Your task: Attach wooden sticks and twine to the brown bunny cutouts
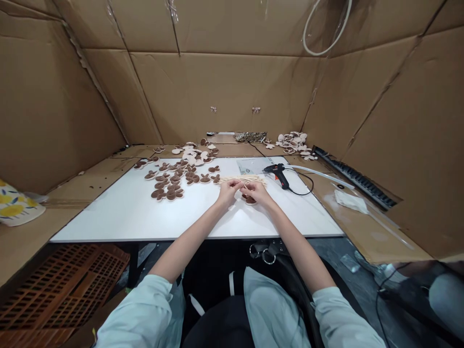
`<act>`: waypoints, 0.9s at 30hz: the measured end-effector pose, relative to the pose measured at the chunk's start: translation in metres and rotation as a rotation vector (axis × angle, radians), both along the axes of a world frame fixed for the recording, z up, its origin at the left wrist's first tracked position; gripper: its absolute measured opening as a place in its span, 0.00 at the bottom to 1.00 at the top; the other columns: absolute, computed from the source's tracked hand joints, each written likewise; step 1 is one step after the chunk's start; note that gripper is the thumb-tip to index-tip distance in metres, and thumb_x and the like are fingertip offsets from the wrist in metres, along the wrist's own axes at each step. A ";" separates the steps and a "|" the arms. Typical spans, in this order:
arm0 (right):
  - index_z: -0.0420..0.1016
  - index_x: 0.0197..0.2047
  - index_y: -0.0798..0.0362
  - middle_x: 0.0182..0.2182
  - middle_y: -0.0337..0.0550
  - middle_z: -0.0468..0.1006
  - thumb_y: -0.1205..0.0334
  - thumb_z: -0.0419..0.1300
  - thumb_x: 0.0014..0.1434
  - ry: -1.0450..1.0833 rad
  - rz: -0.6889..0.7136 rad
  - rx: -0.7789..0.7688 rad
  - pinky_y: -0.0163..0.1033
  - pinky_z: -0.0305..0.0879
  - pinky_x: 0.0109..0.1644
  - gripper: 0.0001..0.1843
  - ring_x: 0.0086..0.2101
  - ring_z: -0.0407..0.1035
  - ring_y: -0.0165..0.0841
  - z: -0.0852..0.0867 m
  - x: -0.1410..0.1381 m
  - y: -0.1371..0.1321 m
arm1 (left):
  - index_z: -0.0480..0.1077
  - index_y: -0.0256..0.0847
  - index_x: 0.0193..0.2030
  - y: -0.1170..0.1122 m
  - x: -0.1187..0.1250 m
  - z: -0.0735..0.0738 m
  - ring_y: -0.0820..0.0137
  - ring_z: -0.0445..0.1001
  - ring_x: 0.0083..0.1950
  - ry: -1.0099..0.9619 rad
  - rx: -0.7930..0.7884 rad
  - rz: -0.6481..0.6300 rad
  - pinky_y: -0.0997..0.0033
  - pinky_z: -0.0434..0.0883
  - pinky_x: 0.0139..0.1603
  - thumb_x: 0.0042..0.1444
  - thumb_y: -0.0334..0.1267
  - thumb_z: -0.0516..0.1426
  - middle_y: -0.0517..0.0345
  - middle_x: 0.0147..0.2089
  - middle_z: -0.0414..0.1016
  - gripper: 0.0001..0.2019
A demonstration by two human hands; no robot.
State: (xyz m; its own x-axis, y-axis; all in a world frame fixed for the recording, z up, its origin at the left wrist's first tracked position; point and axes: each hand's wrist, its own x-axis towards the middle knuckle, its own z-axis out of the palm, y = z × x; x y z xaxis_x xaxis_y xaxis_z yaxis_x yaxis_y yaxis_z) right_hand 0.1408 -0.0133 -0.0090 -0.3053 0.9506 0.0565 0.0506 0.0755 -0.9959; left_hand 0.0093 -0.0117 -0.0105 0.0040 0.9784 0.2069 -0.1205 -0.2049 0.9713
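My left hand (228,191) and my right hand (255,191) meet over the middle of the white table (123,212), fingers pinched together. Under my right hand lies a brown bunny-shaped cutout (249,199); the fingers seem to grip it together with a thin wooden stick, but the detail is too small to be sure. My left hand pinches near the end of that stick. Just behind the hands lies a bundle of thin wooden sticks (242,179). A black and orange glue gun (278,172) rests to the right of the sticks.
Several brown bunny cutouts (173,181) lie spread at the back left of the table, paler ones (194,152) behind them and another pile (294,143) at the back right. Cardboard walls enclose the table. An orange crate (61,285) sits low left, a white cloth (350,200) right.
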 end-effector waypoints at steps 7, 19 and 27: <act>0.72 0.23 0.57 0.21 0.41 0.72 0.49 0.64 0.36 0.012 -0.156 0.098 0.33 0.60 0.22 0.18 0.19 0.63 0.26 0.005 0.003 0.001 | 0.68 0.38 0.18 -0.004 -0.001 0.004 0.74 0.63 0.25 0.027 -0.052 0.091 0.72 0.60 0.30 0.38 0.37 0.60 0.61 0.19 0.67 0.07; 0.72 0.21 0.56 0.20 0.39 0.72 0.53 0.63 0.37 0.021 -0.181 0.133 0.33 0.60 0.25 0.14 0.19 0.62 0.26 0.005 0.002 0.002 | 0.66 0.39 0.17 -0.002 0.000 0.002 0.76 0.58 0.22 -0.005 -0.089 0.054 0.73 0.57 0.25 0.41 0.40 0.58 0.62 0.19 0.63 0.09; 0.72 0.20 0.56 0.19 0.38 0.71 0.52 0.62 0.37 0.028 -0.178 0.144 0.33 0.60 0.25 0.14 0.20 0.61 0.25 0.002 0.002 0.004 | 0.71 0.39 0.23 -0.003 0.002 0.002 0.72 0.65 0.29 -0.070 -0.137 -0.017 0.74 0.60 0.27 0.41 0.40 0.56 0.56 0.27 0.70 0.07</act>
